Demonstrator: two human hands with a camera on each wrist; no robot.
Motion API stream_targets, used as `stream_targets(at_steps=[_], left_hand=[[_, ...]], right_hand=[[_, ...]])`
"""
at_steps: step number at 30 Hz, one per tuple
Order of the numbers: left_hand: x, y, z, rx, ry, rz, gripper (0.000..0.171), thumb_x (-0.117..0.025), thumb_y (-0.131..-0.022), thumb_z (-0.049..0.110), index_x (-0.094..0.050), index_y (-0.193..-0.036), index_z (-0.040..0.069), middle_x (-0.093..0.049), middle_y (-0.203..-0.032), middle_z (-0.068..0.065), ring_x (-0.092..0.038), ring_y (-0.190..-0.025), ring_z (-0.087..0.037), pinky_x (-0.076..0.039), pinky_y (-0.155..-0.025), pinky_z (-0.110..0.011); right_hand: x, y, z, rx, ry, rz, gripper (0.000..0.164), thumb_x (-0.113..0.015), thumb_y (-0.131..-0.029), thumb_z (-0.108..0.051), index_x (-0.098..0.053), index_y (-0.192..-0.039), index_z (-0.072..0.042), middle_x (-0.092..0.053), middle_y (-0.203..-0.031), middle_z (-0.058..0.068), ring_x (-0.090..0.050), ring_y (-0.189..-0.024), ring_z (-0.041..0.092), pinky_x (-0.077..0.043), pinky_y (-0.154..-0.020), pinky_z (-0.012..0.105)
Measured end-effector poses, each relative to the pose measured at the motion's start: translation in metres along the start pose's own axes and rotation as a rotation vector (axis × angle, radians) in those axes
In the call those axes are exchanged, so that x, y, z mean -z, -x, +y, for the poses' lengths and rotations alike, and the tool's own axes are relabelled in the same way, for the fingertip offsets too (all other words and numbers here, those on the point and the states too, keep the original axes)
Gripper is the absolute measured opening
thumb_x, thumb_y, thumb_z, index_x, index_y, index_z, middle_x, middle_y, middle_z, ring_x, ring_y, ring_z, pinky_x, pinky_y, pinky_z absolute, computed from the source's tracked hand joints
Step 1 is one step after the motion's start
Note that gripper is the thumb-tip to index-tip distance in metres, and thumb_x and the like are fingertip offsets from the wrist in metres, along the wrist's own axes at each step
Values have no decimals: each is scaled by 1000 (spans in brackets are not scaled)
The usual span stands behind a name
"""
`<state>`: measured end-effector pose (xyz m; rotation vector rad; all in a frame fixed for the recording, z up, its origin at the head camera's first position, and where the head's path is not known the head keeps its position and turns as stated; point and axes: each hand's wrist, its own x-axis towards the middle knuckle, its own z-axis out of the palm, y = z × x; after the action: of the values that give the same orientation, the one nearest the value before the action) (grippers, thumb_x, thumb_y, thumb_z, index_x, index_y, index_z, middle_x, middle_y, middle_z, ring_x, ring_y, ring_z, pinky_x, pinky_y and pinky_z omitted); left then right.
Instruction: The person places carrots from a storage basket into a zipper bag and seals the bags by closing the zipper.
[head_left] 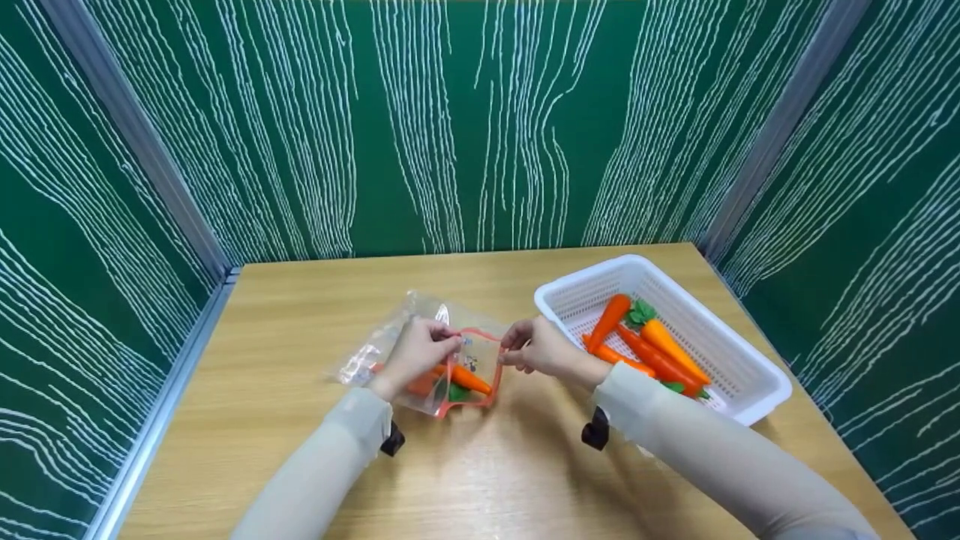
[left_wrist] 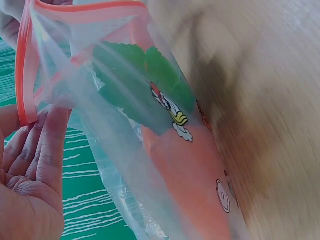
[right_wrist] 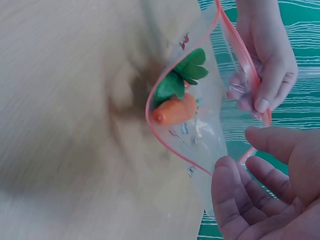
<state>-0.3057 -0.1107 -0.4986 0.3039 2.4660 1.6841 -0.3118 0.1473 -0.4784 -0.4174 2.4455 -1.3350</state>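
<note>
A clear zip bag (head_left: 390,330) with an orange-red rim and small printed pictures lies on the table, its mouth spread. Inside are an orange carrot (right_wrist: 176,110) and green leaves (left_wrist: 120,70); more orange shows through the plastic. My left hand (head_left: 420,349) pinches the upper left part of the rim between thumb and finger. On the other side of the mouth, my right hand (head_left: 544,349) is at the rim. In the right wrist view, its thumb and fingers (right_wrist: 227,195) stand apart, loosely bent around the edge; whether they touch it is partly hidden.
A white plastic basket (head_left: 720,322) stands on the right of the wooden table (head_left: 300,300). Several orange and red carrot-like vegetables (head_left: 660,352), some with green tops, lie in it. Green panels (head_left: 502,187) with white lines surround the table.
</note>
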Motion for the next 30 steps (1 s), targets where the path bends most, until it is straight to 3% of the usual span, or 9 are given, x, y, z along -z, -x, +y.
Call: stream_targets(at_steps=[4,11,17,23,30], left_hand=[[0,0,0,-11,7,-2,12,-71,-104,9,-81,-109,5,-79,-101,-20,-66,-75,-13,-65,-83,-45],[0,-3,-2,-88,11,1,13,-70,-103,4,-81,-104,-3,-78,-89,-18,-64,-68,-8,-61,-69,-24],[2,0,-1,-80,7,-5,13,-69,-104,6,-82,-104,1,-77,-95,-25,-63,-70,-11,-62,-71,-27],[2,1,-1,-57,20,-14,13,-69,-104,7,-82,-105,3,-75,-98,-29,-64,-72,-15,-61,-71,-26],[4,0,-3,-36,29,-15,13,-71,-105,9,-81,-110,4,-78,-99,-20,-68,-76,-15,-65,-77,-26]], right_hand=[[7,1,-1,11,13,13,19,-83,-95,-7,-73,-107,4,-72,-88,6,-62,-69,13,-59,-62,22],[20,4,-3,115,60,48,19,-82,-93,-3,-71,-102,9,-76,-81,9,-62,-63,7,-56,-56,21],[33,8,-5,82,99,63,16,-83,-93,-4,-74,-104,3,-74,-87,8,-61,-69,10,-58,-63,20],[46,13,-4,45,125,76,24,-84,-94,-10,-73,-112,3,-73,-95,10,-62,-77,15,-58,-66,21],[56,17,-1,18,156,99,27,-84,-95,-14,-75,-117,-3,-76,-103,11,-66,-85,20,-61,-75,27]])
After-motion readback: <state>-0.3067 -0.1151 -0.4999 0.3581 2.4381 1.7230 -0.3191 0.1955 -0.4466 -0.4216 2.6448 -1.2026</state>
